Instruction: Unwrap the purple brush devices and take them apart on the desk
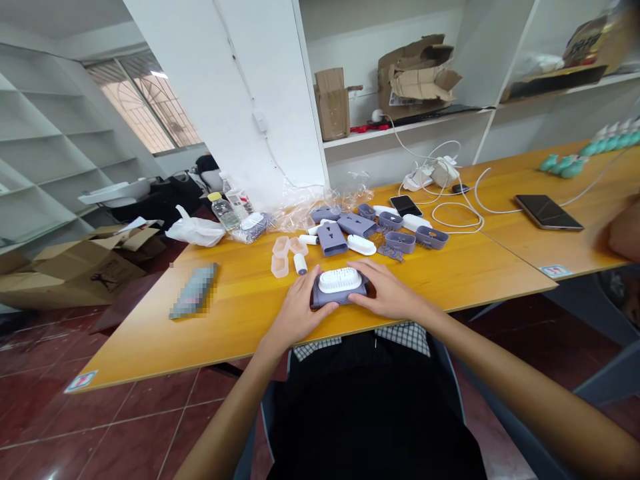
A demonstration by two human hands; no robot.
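Near the front edge of the table, a grey-purple plastic case [333, 298] lies between my two hands. On top of it sits a white oval brush [340, 280] with its bristles upward. My left hand [300, 310] grips the case's left end, thumb along the near side. At the other end, my right hand [383, 290] holds it with the fingers behind and the thumb in front. Just beyond stand a grey-purple box [332, 239] with cut-outs, a white oval piece [361, 245] and a small white cylinder [300, 264].
Translucent pinkish cups [280, 265] and several grey-purple oval trays [431, 237] lie farther back. A blurred-out flat item [194, 291] is at the left. White cables [457, 217], a phone [406, 206] and a tablet [549, 212] occupy the right. Another person's arm [625, 230] shows at the right edge.
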